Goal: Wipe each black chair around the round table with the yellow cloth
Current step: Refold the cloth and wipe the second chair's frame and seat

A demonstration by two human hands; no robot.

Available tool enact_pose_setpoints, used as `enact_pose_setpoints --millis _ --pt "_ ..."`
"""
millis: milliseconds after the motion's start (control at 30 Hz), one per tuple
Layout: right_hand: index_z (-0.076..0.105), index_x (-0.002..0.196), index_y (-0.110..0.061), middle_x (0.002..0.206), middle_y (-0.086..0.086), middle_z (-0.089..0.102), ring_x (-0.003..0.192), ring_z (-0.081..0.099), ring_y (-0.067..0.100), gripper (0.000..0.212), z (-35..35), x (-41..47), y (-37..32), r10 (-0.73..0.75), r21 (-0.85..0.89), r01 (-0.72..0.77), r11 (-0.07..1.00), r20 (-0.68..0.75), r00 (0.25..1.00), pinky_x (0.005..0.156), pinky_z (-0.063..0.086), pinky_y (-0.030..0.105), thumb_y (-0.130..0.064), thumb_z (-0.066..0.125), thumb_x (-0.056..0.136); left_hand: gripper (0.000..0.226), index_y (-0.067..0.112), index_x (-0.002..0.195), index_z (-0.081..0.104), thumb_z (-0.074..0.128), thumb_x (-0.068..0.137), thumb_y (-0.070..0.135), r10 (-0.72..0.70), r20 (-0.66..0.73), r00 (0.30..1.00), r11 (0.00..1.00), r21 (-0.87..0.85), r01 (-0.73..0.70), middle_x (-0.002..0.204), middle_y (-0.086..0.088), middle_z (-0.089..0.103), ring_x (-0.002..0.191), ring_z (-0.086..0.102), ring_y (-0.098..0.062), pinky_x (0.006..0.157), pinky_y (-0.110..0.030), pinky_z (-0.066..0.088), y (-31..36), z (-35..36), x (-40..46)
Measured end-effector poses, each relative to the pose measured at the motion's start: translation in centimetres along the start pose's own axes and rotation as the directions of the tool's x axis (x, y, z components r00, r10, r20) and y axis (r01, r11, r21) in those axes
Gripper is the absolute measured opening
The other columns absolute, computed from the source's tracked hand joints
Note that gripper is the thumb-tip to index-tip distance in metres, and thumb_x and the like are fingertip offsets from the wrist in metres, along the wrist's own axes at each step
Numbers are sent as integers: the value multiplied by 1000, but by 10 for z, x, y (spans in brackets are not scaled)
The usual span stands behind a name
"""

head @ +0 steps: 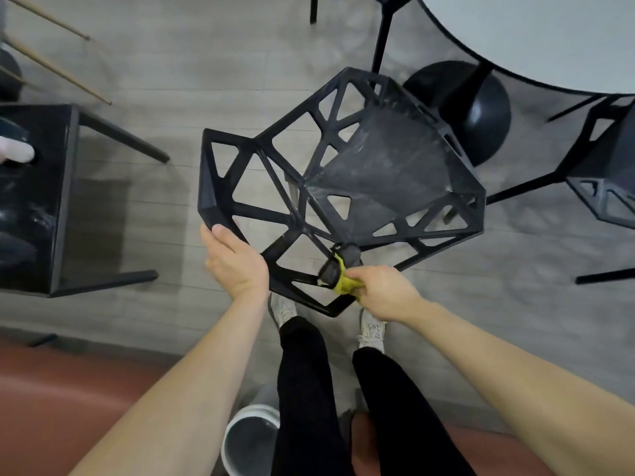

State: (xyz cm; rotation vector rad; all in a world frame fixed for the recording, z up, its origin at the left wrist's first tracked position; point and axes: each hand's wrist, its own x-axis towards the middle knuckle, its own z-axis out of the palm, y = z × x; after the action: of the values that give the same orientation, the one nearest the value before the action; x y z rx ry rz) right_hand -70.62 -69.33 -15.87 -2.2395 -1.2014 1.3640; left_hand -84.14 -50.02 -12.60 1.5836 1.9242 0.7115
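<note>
**Cloth on the near backrest strut, seat lying ahead**

Head view: right hand (385, 292) with grip bunched round yellow cloth (345, 283), pressed on black chair (378, 159) backrest frame. Left hand (233, 259) clasped on backrest corner, steadying. Unwiped seat straight ahead of the cloth, toward round bench (549, 36); right hand nearer.

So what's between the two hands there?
In the head view, the chair's back frame: black bars with open triangular gaps. The left hand grips one corner; the right hand presses the cloth on another.
</note>
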Motion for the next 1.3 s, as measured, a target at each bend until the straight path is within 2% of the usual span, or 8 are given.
enact_pose_setpoints --millis 133,333,467,600,867,1033,1167,1300 --pt "65 142 -33 141 -10 68 126 59 13 51 16 4 -59 -223 250 238 939 -86 971 106 45 23 -10 56 96 50 8 153 54 28 117 31 30 -9 1000 999 -13 -30 137 -19 71 123 62 -44 99 -41 43 -5 0 5" --pt "71 125 -32 117 -3 74 114 67 27 34 7 -20 30 70 115 -76 990 50 996 90 50 35 -13 61 98 47 9 150 56 28 117 29 15 -5 1000 1000 -27 -15 130 -17 73 116 64 -41 87 -31 38 0 -1 0" --pt "70 135 -34 138 -13 68 129 60 10 57 16 -22 -56 -173 323 210 923 -139 975 109 45 23 2 55 93 50 7 150 55 28 115 31 18 8 1000 1000 -1 -18 129 -22 73 115 63 -48 90 -42 40 -1 0 5" --pt "75 132 -30 157 -14 53 153 35 1 82 29 -57 -26 -325 343 369 864 -180 928 126 29 22 20 40 78 45 7 152 53 30 117 24 5 29 1000 1000 22 -6 132 -21 72 117 63 -46 90 -37 39 1 -2 1" --pt "70 137 -32 145 -28 55 145 49 4 82 48 -53 35 44 357 34 933 -209 977 124 32 20 21 45 80 47 9 157 49 28 118 24 -25 46 999 1000 3 25 132 -20 72 119 64 -43 93 -37 41 8 -3 -2" --pt "65 139 -42 131 -15 71 120 64 14 57 1 -14 10 192 350 -126 928 -160 968 97 47 24 -7 56 95 51 17 153 53 28 114 35 -28 26 999 997 -65 30 122 -10 77 112 69 -39 95 -40 49 5 -1 -1" --pt "68 136 -39 116 -26 71 109 64 -6 43 -12 7 -73 -46 502 202 841 -306 951 95 47 11 -17 68 99 50 27 148 61 40 106 44 -142 80 987 921 -355 161 132 -1 76 124 71 -27 113 -47 52 -10 5 8" --pt "74 133 -21 135 -6 71 126 59 17 53 24 66 -86 -261 277 337 900 -277 925 107 36 12 6 63 88 46 17 160 50 40 116 26 -169 71 983 924 -335 183 162 3 53 147 46 -8 117 -12 31 -9 1 3"
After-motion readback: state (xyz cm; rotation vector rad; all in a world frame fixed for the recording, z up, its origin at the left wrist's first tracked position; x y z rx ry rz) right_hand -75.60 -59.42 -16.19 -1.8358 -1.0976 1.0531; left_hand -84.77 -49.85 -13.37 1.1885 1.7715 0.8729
